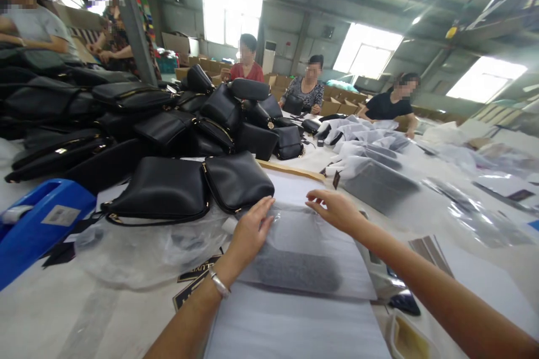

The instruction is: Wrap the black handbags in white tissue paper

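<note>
A flat dark bag wrapped in thin white sheeting (pixel 303 252) lies in front of me, its dark shape showing through. My left hand (pixel 250 230) is at the sheeting's upper left edge, fingers stretched and thumb apart. At the upper right, my right hand (pixel 332 208) hovers close over the sheeting with its fingers loosely bent and apart; nothing shows between them. A black handbag (pixel 238 179) with a gold zipper lies just beyond my left fingertips. Another black handbag (pixel 168 188) leans beside it. White paper sheets (pixel 295 325) lie under the wrapped bag.
Black bags (pixel 143 118) form a large pile at the left and back. A blue tape dispenser (pixel 46 224) stands at left, near crumpled clear plastic (pixel 138 252). Wrapped bags (pixel 374 179) lie at right. Printed tags (pixel 196 277) sit by my left wrist. Several people work across the table.
</note>
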Demonstrator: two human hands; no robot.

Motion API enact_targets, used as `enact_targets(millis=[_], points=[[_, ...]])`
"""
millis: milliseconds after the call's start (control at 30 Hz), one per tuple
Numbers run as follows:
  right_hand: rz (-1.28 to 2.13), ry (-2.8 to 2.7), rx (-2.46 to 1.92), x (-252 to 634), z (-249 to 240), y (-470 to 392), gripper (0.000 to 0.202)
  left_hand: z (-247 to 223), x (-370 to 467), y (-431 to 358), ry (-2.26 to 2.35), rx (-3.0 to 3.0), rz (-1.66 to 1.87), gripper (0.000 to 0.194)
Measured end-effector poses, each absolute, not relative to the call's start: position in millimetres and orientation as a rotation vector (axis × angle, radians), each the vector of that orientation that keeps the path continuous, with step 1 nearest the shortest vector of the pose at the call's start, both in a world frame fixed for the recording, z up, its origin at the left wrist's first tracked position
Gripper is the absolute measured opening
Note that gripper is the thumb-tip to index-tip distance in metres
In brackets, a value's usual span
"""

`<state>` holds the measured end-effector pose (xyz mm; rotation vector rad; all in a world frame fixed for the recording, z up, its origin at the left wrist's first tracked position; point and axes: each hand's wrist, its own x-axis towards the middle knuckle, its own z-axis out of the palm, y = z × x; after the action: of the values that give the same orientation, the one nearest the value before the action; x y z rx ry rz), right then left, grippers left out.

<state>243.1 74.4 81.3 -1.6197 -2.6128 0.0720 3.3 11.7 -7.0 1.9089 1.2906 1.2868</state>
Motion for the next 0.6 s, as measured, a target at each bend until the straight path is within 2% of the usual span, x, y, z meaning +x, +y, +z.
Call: enact_targets(millis=[100,267,500,600], points=[[0.153,-2.580,-1.265,262.4,64.4,12.1,0.040,12.3,19.5,11.1,1.398,2.165,1.219,0.044],[0.050,-2.721,-1.201,271.9,22.8,-53.3,0.087,8.2,51.4,25.6,1.402,2.510,0.789,0.059],[-0.157,-2.624,-1.148,276.2,-22.3,-49.8,0.083,6.7,48.4,32.5,1.427,2.366,0.789,0.052],[-0.299,-2.574,-1.065,280.0,-28.3,-40.9,0.072,10.6,36.3,20.3,1.559,2.263,0.890,0.054]])
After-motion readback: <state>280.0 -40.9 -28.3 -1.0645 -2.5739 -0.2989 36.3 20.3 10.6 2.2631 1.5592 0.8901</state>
